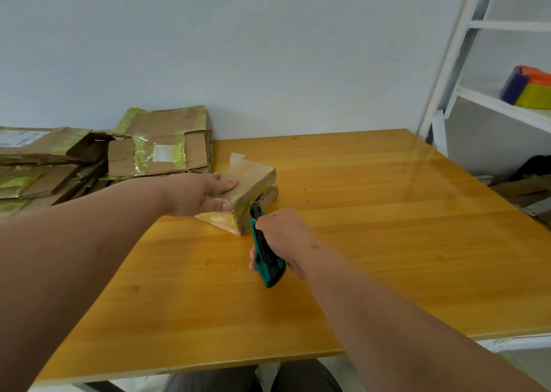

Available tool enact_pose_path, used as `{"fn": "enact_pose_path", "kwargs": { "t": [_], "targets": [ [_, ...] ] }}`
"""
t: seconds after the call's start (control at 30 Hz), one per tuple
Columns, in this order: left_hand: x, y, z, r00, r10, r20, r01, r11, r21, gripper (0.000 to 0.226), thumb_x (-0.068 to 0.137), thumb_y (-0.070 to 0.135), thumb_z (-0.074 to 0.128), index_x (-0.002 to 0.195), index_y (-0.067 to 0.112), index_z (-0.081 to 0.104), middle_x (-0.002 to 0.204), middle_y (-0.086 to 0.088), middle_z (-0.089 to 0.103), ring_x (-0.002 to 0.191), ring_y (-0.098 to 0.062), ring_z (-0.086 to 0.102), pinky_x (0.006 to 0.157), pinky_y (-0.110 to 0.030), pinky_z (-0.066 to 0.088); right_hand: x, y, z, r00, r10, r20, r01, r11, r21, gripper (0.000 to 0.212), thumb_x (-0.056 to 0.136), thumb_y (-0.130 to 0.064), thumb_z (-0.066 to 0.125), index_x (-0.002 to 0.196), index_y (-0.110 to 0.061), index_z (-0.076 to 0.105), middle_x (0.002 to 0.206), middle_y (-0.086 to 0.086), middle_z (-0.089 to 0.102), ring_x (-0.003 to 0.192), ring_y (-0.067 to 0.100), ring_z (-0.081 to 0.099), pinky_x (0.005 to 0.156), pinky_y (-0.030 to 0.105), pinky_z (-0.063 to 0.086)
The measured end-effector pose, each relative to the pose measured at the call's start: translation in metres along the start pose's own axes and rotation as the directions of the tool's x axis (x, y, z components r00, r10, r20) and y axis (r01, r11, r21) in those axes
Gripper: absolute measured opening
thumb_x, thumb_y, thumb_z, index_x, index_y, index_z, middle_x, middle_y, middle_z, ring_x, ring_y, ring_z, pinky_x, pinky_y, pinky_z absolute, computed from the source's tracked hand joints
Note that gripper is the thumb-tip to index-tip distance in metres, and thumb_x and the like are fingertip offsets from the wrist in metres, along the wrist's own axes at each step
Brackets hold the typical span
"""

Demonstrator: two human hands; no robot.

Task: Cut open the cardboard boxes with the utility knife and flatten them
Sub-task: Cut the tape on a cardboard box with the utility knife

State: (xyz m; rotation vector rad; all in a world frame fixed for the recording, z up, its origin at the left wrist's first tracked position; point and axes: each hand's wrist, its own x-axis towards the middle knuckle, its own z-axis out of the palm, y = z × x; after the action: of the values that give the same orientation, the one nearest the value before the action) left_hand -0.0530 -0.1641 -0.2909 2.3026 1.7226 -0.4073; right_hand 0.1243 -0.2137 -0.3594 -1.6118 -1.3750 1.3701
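A small taped cardboard box (256, 182) lies on the wooden table (372, 242), near its middle. My left hand (199, 193) rests flat on the box's top, pressing it down, fingers spread toward the right. My right hand (283, 236) grips a green and black utility knife (264, 251). The knife's tip touches the taped seam on the box's near side face. A loose strip of tape sticks up at the box's far corner.
Several flattened cardboard boxes with yellow-green tape (98, 159) are piled at the table's back left against the wall. A white shelf frame (465, 72) stands to the right, holding coloured tape rolls (527, 88). More cardboard (524, 191) lies low at the right.
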Motion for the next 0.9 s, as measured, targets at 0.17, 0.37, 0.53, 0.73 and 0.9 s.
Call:
{"fn": "enact_pose_path", "kwargs": {
  "t": [0.17,0.37,0.53,0.73,0.9],
  "targets": [
    [-0.003,0.003,0.005,0.999,-0.012,-0.038,0.014,0.999,0.042,0.081,0.074,0.074,0.023,0.150,0.049,0.007,0.163,0.004,0.001,0.144,-0.028,0.027,0.115,-0.050,0.025,-0.006,0.001,-0.001,1.000,-0.029,0.001,0.029,0.998,-0.064,0.017,0.090,-0.024,0.050,0.082,-0.011,0.057,0.104,0.025,0.069,0.095,0.040,0.068,0.087,0.051,0.058],
    [-0.002,0.006,0.012,0.994,-0.052,-0.097,0.057,0.997,0.056,0.078,0.080,0.073,0.020,0.151,0.046,0.009,0.163,0.003,0.005,0.145,-0.028,0.025,0.114,-0.053,0.026,-0.017,0.003,-0.001,0.996,-0.073,0.047,0.081,0.974,-0.211,0.019,0.094,-0.022,0.048,0.079,-0.012,0.055,0.102,0.021,0.069,0.089,0.033,0.069,0.084,0.043,0.059],
    [0.000,0.008,0.013,0.992,-0.063,-0.111,0.065,0.998,0.016,0.065,0.093,0.063,0.029,0.152,0.043,0.012,0.163,0.001,0.006,0.146,-0.028,0.022,0.117,-0.049,0.022,-0.035,0.002,-0.013,0.983,-0.072,0.170,0.117,0.954,-0.274,0.019,0.097,-0.019,0.048,0.085,-0.007,0.057,0.093,0.022,0.072,0.081,0.035,0.070,0.083,0.048,0.059],
    [0.000,0.009,0.013,0.988,-0.053,-0.145,0.044,0.997,-0.066,0.065,0.093,0.061,0.037,0.152,0.041,0.020,0.160,0.004,0.021,0.145,-0.025,0.026,0.117,-0.045,0.024,-0.047,0.007,-0.018,0.966,-0.069,0.248,0.104,0.986,-0.127,0.015,0.100,-0.014,0.045,0.099,-0.001,0.054,0.069,0.013,0.065,0.044,0.017,0.060,0.044,0.026,0.052],
    [-0.004,0.002,0.010,0.989,-0.038,-0.145,0.020,0.992,-0.127,0.060,0.095,0.051,0.049,0.150,0.044,0.024,0.160,0.005,0.022,0.143,-0.024,0.028,0.116,-0.043,0.023,-0.036,0.018,-0.037,0.939,-0.340,0.049,0.318,0.809,-0.495,0.023,0.100,-0.027,0.042,0.112,-0.016,0.059,0.080,0.006,0.068,0.062,0.021,0.067,0.059,0.039,0.058]
  ]
}}
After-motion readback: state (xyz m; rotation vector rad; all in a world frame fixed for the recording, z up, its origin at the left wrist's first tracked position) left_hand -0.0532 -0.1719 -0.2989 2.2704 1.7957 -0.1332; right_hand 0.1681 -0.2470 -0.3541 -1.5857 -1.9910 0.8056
